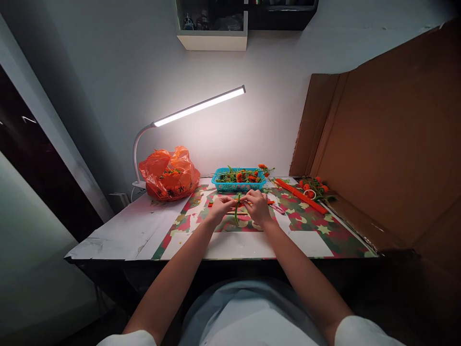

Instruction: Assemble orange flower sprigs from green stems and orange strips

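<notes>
Between my hands, over the table's middle, a green pipe cleaner stands roughly upright, its lower end hanging down with a slight curve. My left hand is closed, its fingertips pinching the stem from the left. From the right, my right hand is closed too, with thumb and fingers at the stem's upper part. Orange strips lie on the table behind my hands and are partly hidden by them. Beside my right hand is a pair of pink-handled scissors or pliers; I cannot tell which.
Behind my hands stands a blue basket holding orange flowers on green stems. A red plastic bag with more flowers sits left, beside a lit lamp. An orange bundle and loose orange flowers lie right, near a cardboard sheet.
</notes>
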Tool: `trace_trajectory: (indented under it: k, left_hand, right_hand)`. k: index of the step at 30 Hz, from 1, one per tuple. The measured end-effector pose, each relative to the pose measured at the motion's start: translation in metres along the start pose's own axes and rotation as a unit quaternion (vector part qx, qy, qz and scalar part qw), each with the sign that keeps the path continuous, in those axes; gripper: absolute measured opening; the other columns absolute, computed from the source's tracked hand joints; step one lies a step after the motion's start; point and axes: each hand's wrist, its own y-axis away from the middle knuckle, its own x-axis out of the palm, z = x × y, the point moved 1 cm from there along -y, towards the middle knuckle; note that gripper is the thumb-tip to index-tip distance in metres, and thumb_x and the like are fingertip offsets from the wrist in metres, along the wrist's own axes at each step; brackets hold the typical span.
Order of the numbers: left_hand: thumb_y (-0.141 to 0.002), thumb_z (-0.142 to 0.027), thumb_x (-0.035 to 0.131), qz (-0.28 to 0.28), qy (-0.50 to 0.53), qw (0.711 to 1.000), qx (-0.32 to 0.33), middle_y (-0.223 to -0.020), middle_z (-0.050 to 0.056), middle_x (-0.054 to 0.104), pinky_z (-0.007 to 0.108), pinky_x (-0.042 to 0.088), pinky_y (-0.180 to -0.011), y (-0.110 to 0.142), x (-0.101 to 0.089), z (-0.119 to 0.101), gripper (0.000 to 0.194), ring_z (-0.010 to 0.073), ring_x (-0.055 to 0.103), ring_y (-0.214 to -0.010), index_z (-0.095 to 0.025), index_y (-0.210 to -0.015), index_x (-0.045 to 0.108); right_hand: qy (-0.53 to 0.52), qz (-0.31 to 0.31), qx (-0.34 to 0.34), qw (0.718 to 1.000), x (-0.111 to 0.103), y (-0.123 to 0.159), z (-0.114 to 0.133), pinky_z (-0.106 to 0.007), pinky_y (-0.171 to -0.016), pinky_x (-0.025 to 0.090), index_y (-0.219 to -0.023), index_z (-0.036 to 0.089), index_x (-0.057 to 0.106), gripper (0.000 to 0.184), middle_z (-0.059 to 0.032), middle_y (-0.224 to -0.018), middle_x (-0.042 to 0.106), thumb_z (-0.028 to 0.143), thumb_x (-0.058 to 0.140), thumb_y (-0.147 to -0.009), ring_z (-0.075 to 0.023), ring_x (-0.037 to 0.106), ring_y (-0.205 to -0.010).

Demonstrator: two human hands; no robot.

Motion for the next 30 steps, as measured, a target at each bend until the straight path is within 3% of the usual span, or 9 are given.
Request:
trace_trajectory:
  k: [6,13,22,30]
  left_hand:
    - [-0.050,-0.044,0.084,-0.014,0.049,0.999,-0.008,-0.073,0.008,0.070,0.035,0.056,-0.071,-0.002,-0.001,0.002,0.039,0.0211,0.068,-0.074,-0.014,-0.066,0.064]
    - [-0.057,-0.036,0.081,0.005,0.073,0.997,-0.038,-0.070,0.006,0.069,0.032,0.055,-0.069,-0.001,0.000,0.002,0.029,0.0179,0.067,-0.072,-0.015,-0.065,0.064]
    - [-0.052,-0.034,0.084,0.012,0.089,0.995,-0.049,-0.065,0.004,0.066,0.030,0.055,-0.071,0.005,0.003,-0.005,0.031,0.0146,0.064,-0.065,-0.013,-0.060,0.063]
    - [-0.049,-0.037,0.084,0.010,0.048,0.998,-0.033,-0.057,0.000,0.060,0.028,0.053,-0.065,0.006,0.006,-0.004,0.034,0.0107,0.057,-0.056,-0.013,-0.058,0.063]
  right_hand:
    - [-0.010,-0.018,-0.008,1.000,0.001,0.005,0.009,-0.033,-0.078,0.028,-0.093,0.023,0.066,0.012,-0.0034,-0.092,0.064,0.028,0.061,-0.084,-0.0206,0.051,-0.089]
    - [-0.040,-0.019,-0.010,0.999,0.003,0.008,0.016,-0.034,-0.080,0.029,-0.084,0.023,0.067,0.007,-0.0022,-0.090,0.065,0.027,0.061,-0.084,-0.0193,0.051,-0.089]
    - [-0.113,0.002,0.010,0.994,0.004,0.005,0.009,-0.032,-0.078,0.030,-0.072,0.021,0.067,0.030,-0.0015,-0.078,0.063,0.036,0.052,-0.093,-0.0175,0.052,-0.084]
    - [-0.106,0.011,0.002,0.994,0.003,0.005,0.010,-0.033,-0.076,0.026,-0.067,0.022,0.069,0.028,-0.0011,-0.080,0.063,0.039,0.060,-0.088,-0.0163,0.049,-0.082]
